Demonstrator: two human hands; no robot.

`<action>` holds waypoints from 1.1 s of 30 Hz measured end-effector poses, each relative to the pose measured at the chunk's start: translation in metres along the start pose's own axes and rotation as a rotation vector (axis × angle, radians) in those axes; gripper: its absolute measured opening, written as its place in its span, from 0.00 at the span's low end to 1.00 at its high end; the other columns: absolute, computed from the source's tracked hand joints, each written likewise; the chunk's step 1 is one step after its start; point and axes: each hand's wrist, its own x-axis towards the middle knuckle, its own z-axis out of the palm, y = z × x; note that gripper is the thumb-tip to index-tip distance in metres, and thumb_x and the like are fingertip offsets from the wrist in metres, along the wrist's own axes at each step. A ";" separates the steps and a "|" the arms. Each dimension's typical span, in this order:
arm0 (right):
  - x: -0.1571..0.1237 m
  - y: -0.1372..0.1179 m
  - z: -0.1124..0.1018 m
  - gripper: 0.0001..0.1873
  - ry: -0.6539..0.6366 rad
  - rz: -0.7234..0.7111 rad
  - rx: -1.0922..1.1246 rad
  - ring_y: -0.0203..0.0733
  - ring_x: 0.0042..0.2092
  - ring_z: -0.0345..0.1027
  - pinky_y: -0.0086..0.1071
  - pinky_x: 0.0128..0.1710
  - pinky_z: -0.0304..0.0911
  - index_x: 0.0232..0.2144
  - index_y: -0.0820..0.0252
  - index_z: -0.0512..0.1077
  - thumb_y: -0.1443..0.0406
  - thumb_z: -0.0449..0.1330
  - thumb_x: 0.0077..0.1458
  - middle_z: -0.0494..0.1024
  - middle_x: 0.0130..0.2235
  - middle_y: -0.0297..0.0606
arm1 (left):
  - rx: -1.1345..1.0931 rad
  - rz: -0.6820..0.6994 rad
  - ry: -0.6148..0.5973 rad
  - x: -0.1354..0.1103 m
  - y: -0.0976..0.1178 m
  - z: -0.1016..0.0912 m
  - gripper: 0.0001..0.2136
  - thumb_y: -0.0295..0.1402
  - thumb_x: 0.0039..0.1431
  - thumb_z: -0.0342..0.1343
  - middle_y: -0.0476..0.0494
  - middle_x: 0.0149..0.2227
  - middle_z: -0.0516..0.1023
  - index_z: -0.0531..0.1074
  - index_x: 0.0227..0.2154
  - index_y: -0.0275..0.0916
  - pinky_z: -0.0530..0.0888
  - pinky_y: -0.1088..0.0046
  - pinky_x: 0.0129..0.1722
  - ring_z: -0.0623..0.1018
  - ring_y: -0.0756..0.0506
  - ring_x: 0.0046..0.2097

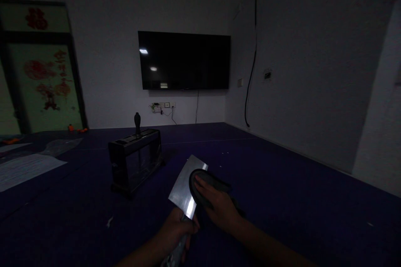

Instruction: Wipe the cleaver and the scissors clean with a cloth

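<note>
At the far left stood a door with red decorations on its pale panels; below and in front of it, white papers and a crumpled clear plastic sheet lay on the dark blue surface, with a small orange thing near the door's foot; next came a black knife block, upright and open-framed (its lower parts were lost in the gloom), with a dark handle rising from its top; a white scrap lay nearer the person.

At the middle, the left hand had its fingers curled closed around the handle of a cleaver; the blade pointed up and away from the person, its broad face bright in the dim room; against the right part of that blade sat a dark, soft-looking pad, covering some of the metal; the right hand lay over the pad, fingers close together and only slightly bent; its thumb was hidden, so I could not tell whether it gripped the pad or merely pressed it.

Behind, a black television hung on the wall above some sockets; farther right, a dark cable hung down the side wall.
</note>
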 end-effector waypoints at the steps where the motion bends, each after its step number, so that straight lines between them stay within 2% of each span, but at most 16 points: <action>1: 0.000 0.000 0.000 0.42 -0.001 0.000 -0.003 0.43 0.55 0.59 0.39 0.52 0.59 0.59 0.50 0.49 0.77 0.50 0.41 0.51 0.62 0.35 | -0.007 0.008 -0.004 0.000 0.000 0.000 0.12 0.34 0.34 0.54 0.55 0.09 0.63 0.66 0.27 0.35 0.56 0.81 0.09 0.60 0.53 0.10; 20: 0.001 -0.001 0.000 0.41 -0.030 0.029 -0.014 0.43 0.56 0.58 0.40 0.53 0.58 0.59 0.49 0.48 0.77 0.50 0.42 0.51 0.62 0.35 | 0.012 0.024 -0.031 -0.001 0.003 0.002 0.10 0.33 0.35 0.53 0.55 0.08 0.62 0.67 0.24 0.35 0.56 0.81 0.09 0.59 0.54 0.10; 33: 0.000 -0.001 0.000 0.42 -0.025 0.014 -0.009 0.43 0.56 0.58 0.38 0.52 0.58 0.60 0.50 0.48 0.77 0.50 0.42 0.50 0.62 0.34 | 0.008 0.007 -0.005 -0.002 0.002 0.002 0.12 0.34 0.36 0.53 0.56 0.09 0.62 0.66 0.27 0.35 0.56 0.81 0.09 0.59 0.53 0.09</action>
